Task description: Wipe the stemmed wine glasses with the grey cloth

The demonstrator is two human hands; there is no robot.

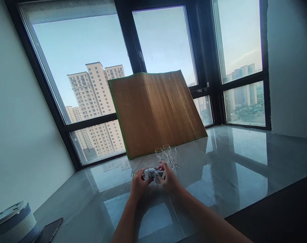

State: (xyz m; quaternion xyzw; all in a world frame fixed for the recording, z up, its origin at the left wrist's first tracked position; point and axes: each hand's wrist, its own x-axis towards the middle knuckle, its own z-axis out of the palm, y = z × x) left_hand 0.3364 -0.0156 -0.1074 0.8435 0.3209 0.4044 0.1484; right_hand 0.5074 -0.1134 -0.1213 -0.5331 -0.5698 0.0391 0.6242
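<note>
Between my two hands, just above the glossy counter, is a crumpled grey-and-white bundle (151, 172) that looks like cloth; its exact kind is too small to tell. My left hand (139, 185) curls its fingers around the bundle's left end. From the right, my right hand (168, 178) grips the other end with thumb and fingers. A clear curved rim, like that of a glass, peeks out left of my left hand (132, 173), mostly hidden. Just beyond my right hand, several small clear stemmed glasses (173, 154) stand upright in a cluster.
A brown woven mat (158, 111) with green edging leans against the window behind the glasses. At the lower left, a lidded cup (15, 224) stands beside a dark phone (51, 229). The grey counter (244, 158) reflects the windows, and its front edge runs along the lower right.
</note>
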